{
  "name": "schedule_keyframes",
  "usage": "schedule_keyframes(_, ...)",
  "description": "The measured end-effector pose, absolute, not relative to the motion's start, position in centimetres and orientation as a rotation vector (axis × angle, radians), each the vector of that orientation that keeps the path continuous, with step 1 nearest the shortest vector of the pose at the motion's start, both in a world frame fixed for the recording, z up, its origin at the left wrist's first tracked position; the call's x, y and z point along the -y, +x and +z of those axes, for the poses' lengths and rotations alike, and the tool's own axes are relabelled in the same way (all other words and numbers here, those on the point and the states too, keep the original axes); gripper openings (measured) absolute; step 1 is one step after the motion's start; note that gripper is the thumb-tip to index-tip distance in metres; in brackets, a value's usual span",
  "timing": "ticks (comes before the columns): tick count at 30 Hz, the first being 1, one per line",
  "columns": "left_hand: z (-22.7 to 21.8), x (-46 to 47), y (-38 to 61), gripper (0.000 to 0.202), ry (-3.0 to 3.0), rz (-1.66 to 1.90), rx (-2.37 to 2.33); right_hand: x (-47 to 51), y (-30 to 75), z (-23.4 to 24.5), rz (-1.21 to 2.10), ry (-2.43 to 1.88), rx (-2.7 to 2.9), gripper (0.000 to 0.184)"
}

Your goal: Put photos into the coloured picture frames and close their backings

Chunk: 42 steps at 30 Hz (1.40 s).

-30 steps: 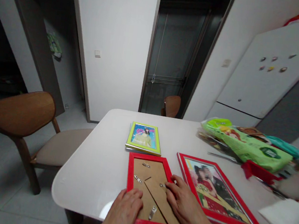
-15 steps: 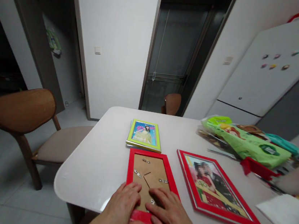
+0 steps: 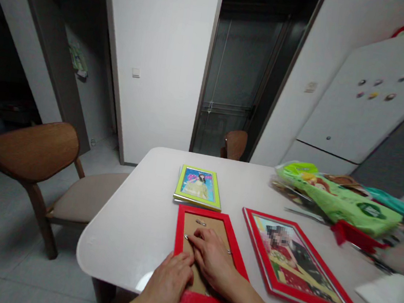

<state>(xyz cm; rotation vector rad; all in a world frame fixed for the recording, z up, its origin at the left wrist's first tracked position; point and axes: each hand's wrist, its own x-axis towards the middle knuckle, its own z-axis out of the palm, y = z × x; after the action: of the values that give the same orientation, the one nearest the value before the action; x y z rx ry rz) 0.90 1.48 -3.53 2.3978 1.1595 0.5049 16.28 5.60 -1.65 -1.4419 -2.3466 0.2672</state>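
Observation:
A red picture frame [image 3: 229, 222] lies face down at the table's near edge, its brown backing board [image 3: 215, 225] showing. My left hand [image 3: 171, 278] holds the frame's lower left corner, with the thumb over the near edge. Across the backing reaches my right hand [image 3: 211, 256], fingers bunched together, their tips at the small metal clip [image 3: 186, 237] on the left side. A second metal clip [image 3: 200, 222] sits near the far end. The lower part of the backing is mostly hidden under my hands.
A larger red-framed photo [image 3: 305, 267] lies face up on the right. Beyond is a small green-framed picture [image 3: 199, 185] on a stack. A green package [image 3: 351, 197], a red tool [image 3: 355, 235] and white paper [image 3: 390, 297] lie on the right. A wooden chair [image 3: 31, 150] stands left.
My right hand has moved from the near end of the backing up to the left clip. My left hand stays at the frame's lower left corner. The view has shifted slightly.

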Motion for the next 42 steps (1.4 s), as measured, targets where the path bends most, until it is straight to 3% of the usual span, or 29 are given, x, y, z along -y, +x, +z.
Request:
schedule_keyframes(9, -3.6, -1.7, 0.9, 0.046, 2.382, 0.475, -1.140, -6.2, 16.4, -2.0, 0.312, -1.354, 2.366, 0.025)
schedule_keyframes(22, -3.0, -1.4, 1.0, 0.044, 2.370, 0.453, -1.176, -13.2, 17.9, -3.8, 0.286, -1.857, 1.878, 0.019)
schedule_keyframes(25, -3.5, -1.4, 1.7, 0.053, 2.393, 0.473, -1.202, -13.8, 17.5, -3.8, 0.315, -1.897, 1.790, 0.015)
schedule_keyframes(28, -5.2, -1.7, 2.4, 0.059, 2.477, 0.558, -1.234, -13.7, 17.6, -3.1, 0.366, -1.829, 1.732, 0.015)
schedule_keyframes(33, -7.2, -1.9, 1.7, 0.038, 2.596, 0.942, -1.077, -10.8, 21.5, -1.5, 0.469, -1.619, 1.630, 0.028)
schedule_keyframes(37, -5.0, -0.9, 1.7, 0.031, 2.192, 1.320, -1.105, -5.7, 23.4, -2.1, 0.828, -1.449, 0.913, 0.037)
schedule_keyframes(42, -2.6, 0.7, 5.4, 0.032, 1.563, 1.386, -0.839, -1.5, 17.8, -2.8, 1.498, -0.882, 0.525, 0.032)
